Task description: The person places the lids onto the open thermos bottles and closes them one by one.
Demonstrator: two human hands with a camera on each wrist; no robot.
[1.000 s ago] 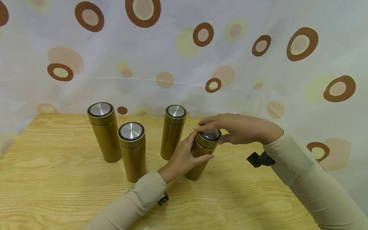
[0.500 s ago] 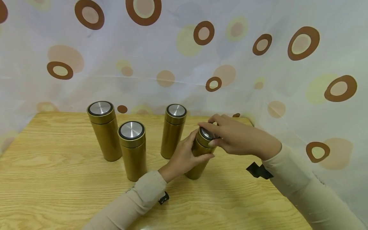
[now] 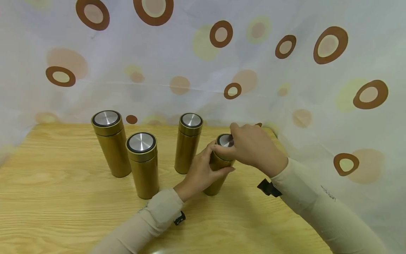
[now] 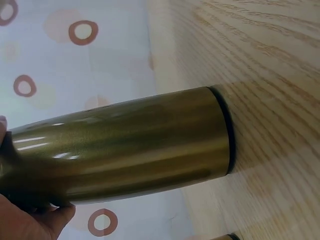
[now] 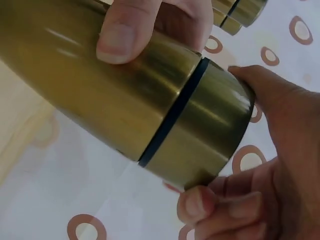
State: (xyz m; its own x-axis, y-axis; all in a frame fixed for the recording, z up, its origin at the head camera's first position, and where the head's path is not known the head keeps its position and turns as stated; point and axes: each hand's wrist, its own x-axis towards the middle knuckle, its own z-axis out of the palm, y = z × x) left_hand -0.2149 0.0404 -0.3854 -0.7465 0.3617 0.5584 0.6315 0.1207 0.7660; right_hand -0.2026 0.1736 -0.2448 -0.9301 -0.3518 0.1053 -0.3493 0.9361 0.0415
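A gold vacuum flask (image 3: 213, 188) stands upright on the wooden table, right of centre in the head view. My left hand (image 3: 200, 170) grips its upper body from the left, thumb on the near side. The right hand (image 3: 255, 146) holds the flask's lid (image 3: 225, 140), which has a brushed silver top. In the right wrist view thumb and fingers pinch the gold lid (image 5: 210, 122) on opposite sides, and a dark band runs between it and the body (image 5: 100, 90). The left wrist view shows the base of the flask (image 4: 135, 145) on the tabletop.
Three matching gold flasks stand to the left: a back left one (image 3: 115, 155), a nearer one (image 3: 147, 180) and one at the back middle (image 3: 187, 151), close to my left hand. Behind the table (image 3: 79, 211) hangs a white curtain (image 3: 114, 63) with brown rings.
My right hand has come down and left onto the lid, its fingers closing round it and turning the wrist. The left hand keeps its grip on the flask.
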